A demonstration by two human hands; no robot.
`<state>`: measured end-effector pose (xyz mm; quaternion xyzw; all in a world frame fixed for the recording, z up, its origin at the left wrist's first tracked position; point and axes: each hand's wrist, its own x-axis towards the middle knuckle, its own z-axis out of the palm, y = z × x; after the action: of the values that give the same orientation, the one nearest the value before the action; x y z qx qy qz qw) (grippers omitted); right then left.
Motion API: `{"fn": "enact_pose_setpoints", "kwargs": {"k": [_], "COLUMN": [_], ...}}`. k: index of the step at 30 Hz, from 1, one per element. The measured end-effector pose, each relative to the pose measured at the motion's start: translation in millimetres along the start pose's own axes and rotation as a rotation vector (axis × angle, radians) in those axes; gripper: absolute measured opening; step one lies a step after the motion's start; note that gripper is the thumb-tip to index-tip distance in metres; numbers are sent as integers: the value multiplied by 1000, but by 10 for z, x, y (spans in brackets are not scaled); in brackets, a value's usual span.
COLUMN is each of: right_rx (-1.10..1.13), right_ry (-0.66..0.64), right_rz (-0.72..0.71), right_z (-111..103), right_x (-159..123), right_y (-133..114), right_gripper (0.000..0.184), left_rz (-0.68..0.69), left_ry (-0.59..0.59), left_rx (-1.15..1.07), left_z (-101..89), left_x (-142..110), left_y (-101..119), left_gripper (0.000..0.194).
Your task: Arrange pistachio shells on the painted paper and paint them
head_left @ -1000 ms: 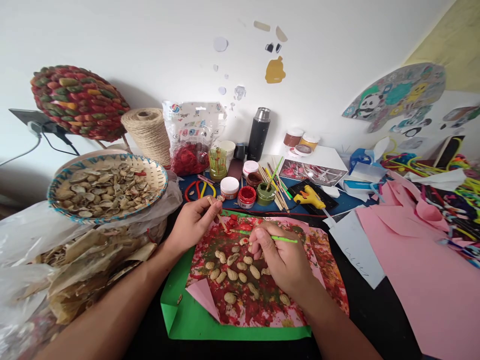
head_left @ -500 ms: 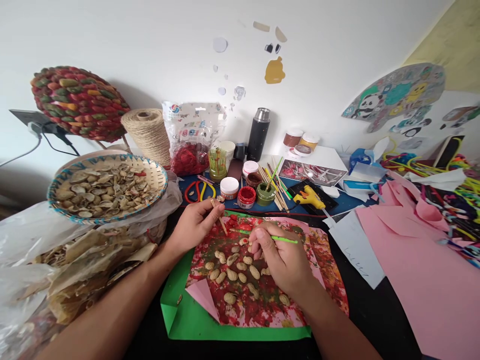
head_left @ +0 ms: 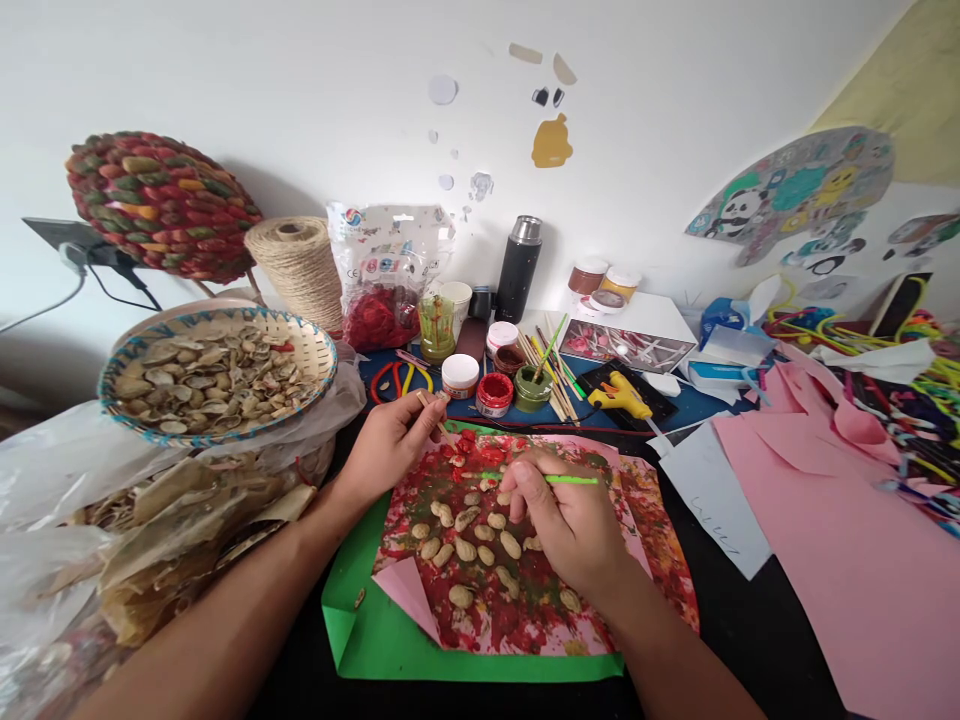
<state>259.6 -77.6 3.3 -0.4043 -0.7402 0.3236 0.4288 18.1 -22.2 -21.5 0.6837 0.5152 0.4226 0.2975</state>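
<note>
My left hand (head_left: pixel 395 440) pinches a thin wooden stick (head_left: pixel 448 436) that slants down over the paint-smeared pink sheet (head_left: pixel 525 620). A small pale piece, perhaps a peanut partly red, shows at the stick's lower end. My right hand (head_left: pixel 559 515) is closed around a green paintbrush (head_left: pixel 570 480), its tip pointing left near the stick's end. Several unpainted peanuts (head_left: pixel 465 551) lie on the sheet below my hands, and red-painted ones (head_left: pixel 466 440) lie at its far edge. An open jar of red paint (head_left: pixel 495 393) stands just beyond.
Green paper (head_left: pixel 397 640) lies under the sheet. A basket of peanut shells (head_left: pixel 217 375) stands at left. Behind are a green paint jar (head_left: pixel 532 388), a black flask (head_left: pixel 519 270), pliers (head_left: pixel 403 382) and a yellow glue gun (head_left: pixel 621 396). Pink paper (head_left: pixel 847 560) covers the right.
The stick's lower end has turned slightly, and a pale piece now shows there. The brush has shifted slightly. Both hands stay nearly in place.
</note>
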Motion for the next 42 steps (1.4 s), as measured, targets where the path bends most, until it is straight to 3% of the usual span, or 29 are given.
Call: {"fn": "enact_pose_setpoints", "kwargs": {"k": [6,11,16,22,29,36,42], "right_rx": [8,-123,-58,-60,-72,-29,30], "right_ry": [79,18,33,-37,-57,-18,-102], "right_rz": [-9,-31,-28,-59,-37,-71,-18], "right_z": [4,0,-1,4,0,-12,23], "right_x": [-2,11,10,12,16,2,-5], "right_y": [45,29,22,-4,11,-19,-20], "right_gripper": [38,37,38,41,41,39,34], "left_rz": [1,25,53,50,37,46,46], "left_ry": [-5,-11,-55,-61,32,2,0], "left_rx": [1,27,81,77,-17,40,54], "left_z": [-7,-3,6,4,-63,-56,-47], "left_x": [-8,-9,-17,-21,-19,-34,-14], "left_y": [-18,-17,-23,-8,-27,-9,19], "left_gripper": [49,49,47,47,45,46,47]}}
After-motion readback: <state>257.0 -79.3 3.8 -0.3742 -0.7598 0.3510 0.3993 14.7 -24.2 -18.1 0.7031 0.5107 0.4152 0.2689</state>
